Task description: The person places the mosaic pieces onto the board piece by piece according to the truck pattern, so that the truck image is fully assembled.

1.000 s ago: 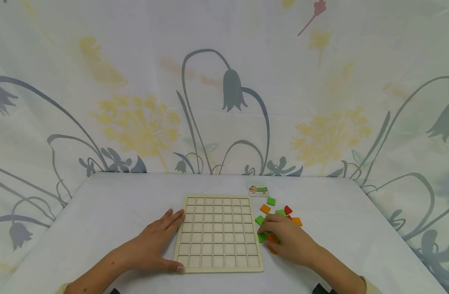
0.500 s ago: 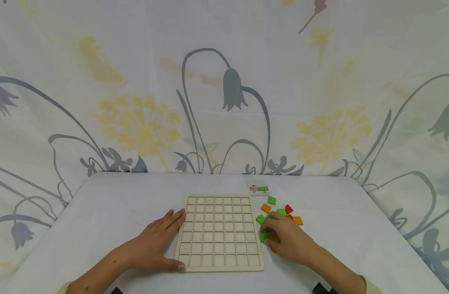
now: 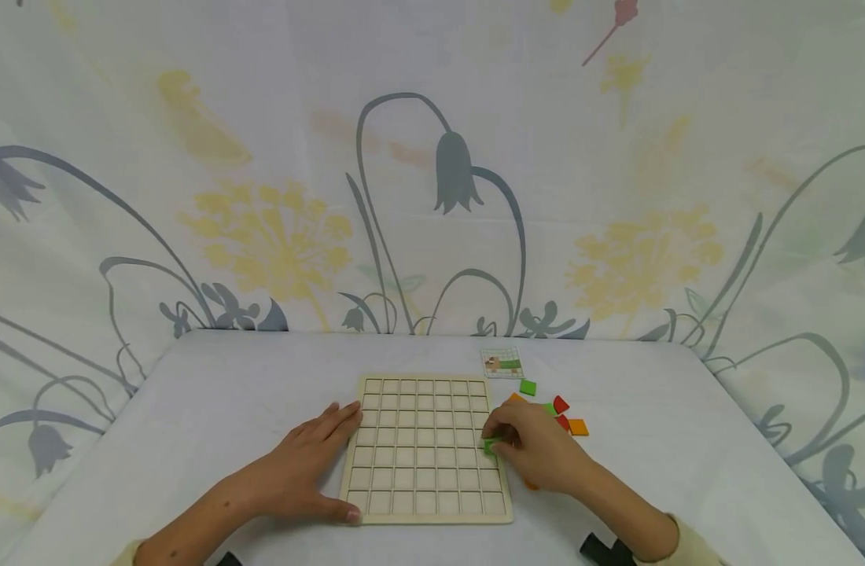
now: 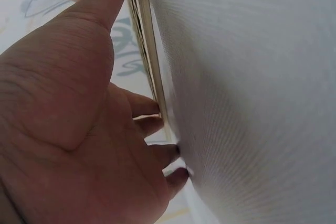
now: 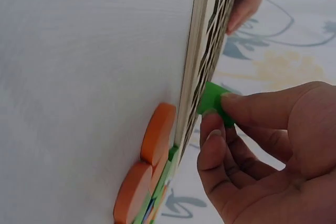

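A pale wooden grid board (image 3: 425, 448) with square cells lies on the table. Along its left edge rests my left hand (image 3: 298, 468), fingers stretched out and thumb at the near left corner; the left wrist view shows the fingertips (image 4: 149, 124) by the board's side. My right hand (image 3: 542, 444) pinches a green square tile (image 5: 214, 100) between thumb and fingers, over the board's right edge. Beside the board, partly hidden by that hand, lie loose tiles: a red piece (image 3: 561, 404), an orange square (image 3: 578, 427), another green square (image 3: 528, 387) and rounded orange pieces (image 5: 158, 134).
A small picture card (image 3: 502, 363) with a green and brown figure on a grid lies past the board's far right corner. The white table (image 3: 263, 393) ends at a flower-patterned cloth (image 3: 432, 196) behind.
My right hand has lifted a green square tile from the pile and moved left with it, over the board's right edge. My left hand stays at the board.
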{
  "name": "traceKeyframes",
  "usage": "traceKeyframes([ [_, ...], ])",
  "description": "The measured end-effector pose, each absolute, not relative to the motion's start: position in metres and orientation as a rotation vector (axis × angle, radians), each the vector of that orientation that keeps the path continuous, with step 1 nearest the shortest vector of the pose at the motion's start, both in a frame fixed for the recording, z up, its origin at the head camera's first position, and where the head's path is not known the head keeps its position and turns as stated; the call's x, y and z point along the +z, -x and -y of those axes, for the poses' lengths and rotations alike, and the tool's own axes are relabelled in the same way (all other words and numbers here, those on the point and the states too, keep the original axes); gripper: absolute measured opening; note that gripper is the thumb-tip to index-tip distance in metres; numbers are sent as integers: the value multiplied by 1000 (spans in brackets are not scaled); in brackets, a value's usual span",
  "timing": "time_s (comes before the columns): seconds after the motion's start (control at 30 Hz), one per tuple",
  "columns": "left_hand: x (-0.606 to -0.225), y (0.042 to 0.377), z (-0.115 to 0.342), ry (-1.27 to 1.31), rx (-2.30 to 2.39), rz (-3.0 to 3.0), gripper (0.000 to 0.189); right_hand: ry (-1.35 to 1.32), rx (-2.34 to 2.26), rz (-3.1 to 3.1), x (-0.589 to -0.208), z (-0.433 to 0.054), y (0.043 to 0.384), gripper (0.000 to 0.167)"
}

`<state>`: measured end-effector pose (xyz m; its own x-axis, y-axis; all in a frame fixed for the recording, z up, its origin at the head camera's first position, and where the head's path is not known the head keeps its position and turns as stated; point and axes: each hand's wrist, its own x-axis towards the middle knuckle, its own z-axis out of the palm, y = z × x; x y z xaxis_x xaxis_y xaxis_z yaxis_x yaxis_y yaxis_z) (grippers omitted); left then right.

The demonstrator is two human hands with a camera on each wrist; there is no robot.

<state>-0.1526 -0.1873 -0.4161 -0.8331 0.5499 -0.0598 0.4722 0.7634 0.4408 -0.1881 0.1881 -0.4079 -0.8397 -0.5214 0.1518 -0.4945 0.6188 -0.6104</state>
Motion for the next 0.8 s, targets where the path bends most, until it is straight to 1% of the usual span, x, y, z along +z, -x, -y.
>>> traceKeyframes([
  [0.17,-419,153,188,-751,584,-2778,134,811,-1024,-2719,-408,-181,194,15],
  [0.33,-420,153,188,-729,571,-2780,135,763,-1040,-2683,-407,-182,196,14],
  [0.8,-419,154,188,-744,568,-2773,134,856,-1048,-2656,-409,-189,196,9],
])
